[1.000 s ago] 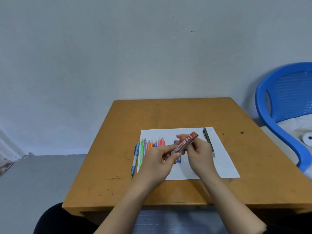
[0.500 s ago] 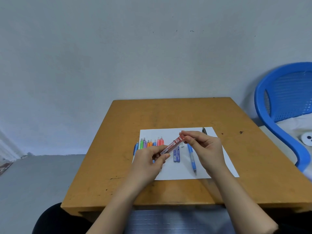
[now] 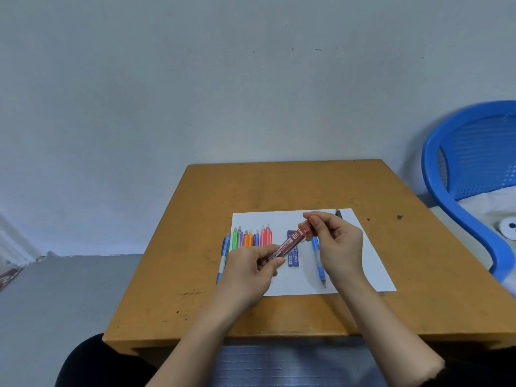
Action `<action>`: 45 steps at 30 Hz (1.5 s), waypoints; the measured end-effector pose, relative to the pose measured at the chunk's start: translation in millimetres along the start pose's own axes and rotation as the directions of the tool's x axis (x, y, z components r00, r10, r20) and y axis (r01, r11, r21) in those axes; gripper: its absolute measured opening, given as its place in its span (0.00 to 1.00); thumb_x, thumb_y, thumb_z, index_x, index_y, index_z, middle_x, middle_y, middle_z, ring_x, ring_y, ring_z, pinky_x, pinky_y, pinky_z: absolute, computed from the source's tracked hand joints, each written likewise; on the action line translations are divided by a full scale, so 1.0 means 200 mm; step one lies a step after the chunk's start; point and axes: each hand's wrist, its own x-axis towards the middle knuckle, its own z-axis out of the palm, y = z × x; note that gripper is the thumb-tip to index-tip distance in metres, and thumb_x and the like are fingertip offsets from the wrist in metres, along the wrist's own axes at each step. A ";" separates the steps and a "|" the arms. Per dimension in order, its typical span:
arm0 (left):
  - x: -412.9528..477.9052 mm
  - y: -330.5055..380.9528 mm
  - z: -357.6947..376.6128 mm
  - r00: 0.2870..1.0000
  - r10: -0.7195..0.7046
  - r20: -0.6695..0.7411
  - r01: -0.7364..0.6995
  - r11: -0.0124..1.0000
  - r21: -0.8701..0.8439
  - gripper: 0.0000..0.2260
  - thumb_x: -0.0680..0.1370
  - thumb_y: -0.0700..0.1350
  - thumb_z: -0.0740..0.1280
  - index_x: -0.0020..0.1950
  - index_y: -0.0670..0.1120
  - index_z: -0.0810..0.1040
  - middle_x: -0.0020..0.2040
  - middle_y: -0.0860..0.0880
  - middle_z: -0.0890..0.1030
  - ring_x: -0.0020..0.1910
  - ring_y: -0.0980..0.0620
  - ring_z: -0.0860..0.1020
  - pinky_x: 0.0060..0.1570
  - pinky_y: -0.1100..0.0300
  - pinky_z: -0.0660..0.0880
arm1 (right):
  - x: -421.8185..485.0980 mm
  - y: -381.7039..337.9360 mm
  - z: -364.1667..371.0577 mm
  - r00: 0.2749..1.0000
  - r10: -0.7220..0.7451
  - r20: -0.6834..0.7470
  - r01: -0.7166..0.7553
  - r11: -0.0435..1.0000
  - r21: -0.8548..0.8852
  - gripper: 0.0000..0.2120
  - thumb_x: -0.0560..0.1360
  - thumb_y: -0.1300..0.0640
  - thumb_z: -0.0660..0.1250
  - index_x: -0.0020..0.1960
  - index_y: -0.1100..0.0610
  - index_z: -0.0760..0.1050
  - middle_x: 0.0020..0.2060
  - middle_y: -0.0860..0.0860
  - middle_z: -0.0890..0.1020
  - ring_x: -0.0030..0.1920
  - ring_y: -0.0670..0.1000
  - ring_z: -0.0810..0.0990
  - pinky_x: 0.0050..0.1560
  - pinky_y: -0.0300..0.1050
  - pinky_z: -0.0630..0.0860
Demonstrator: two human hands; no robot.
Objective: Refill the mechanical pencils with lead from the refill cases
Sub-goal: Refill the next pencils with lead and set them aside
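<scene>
Hands: left hand (image 3: 251, 270) grips the lower end of a red refill case (image 3: 290, 244); right hand (image 3: 339, 247) pinches its upper end, the case tilted above a sheet of paper (image 3: 371, 269) toward the table's (image 3: 279, 185) front edge. On the paper: blue refill case (image 3: 293, 258) mid-sheet, blue pencil (image 3: 320, 263) just beside it, row of coloured pencils (image 3: 252, 238) by the left edge, black pencil (image 3: 338, 213) at the far edge.

A wooden table (image 3: 279, 185) with an orange-brown top is recorded, scuffed and marked by dark spots (image 3: 399, 217). A sheet of white paper (image 3: 371, 263) is laid flat near its middle. A blue pencil (image 3: 222, 261) is laid on the bare wood, just beside the sheet's left edge.
</scene>
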 end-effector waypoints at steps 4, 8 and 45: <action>0.00 -0.01 0.00 0.999 -0.034 -0.034 0.032 0.998 -0.060 0.15 0.78 0.43 0.68 0.65 0.43 0.77 0.41 0.54 0.80 0.37 0.70 0.77 0.38 0.74 0.73 | 0.02 -0.02 0.00 0.967 0.226 0.115 -0.249 0.932 0.264 0.08 0.78 0.61 0.63 0.47 0.58 0.81 0.38 0.53 0.85 0.35 0.47 0.80 0.42 0.36 0.78; 0.02 0.00 0.01 0.995 -0.075 -0.071 0.066 0.989 -0.129 0.16 0.77 0.44 0.68 0.65 0.43 0.78 0.40 0.54 0.82 0.40 0.57 0.81 0.43 0.64 0.80 | -0.03 0.01 0.03 0.929 0.277 0.245 -0.349 0.879 0.326 0.12 0.69 0.58 0.70 0.52 0.54 0.81 0.46 0.52 0.85 0.49 0.49 0.83 0.52 0.43 0.79; 0.04 0.09 -0.20 0.845 -0.343 0.411 0.430 -0.022 -0.903 0.23 0.82 0.49 0.54 0.61 0.29 0.73 0.57 0.30 0.78 0.59 0.35 0.78 0.62 0.47 0.72 | 0.17 -0.04 -0.08 0.369 -0.624 0.689 0.919 0.136 -0.370 0.19 0.75 0.72 0.56 0.61 0.64 0.77 0.47 0.57 0.81 0.51 0.53 0.73 0.51 0.45 0.72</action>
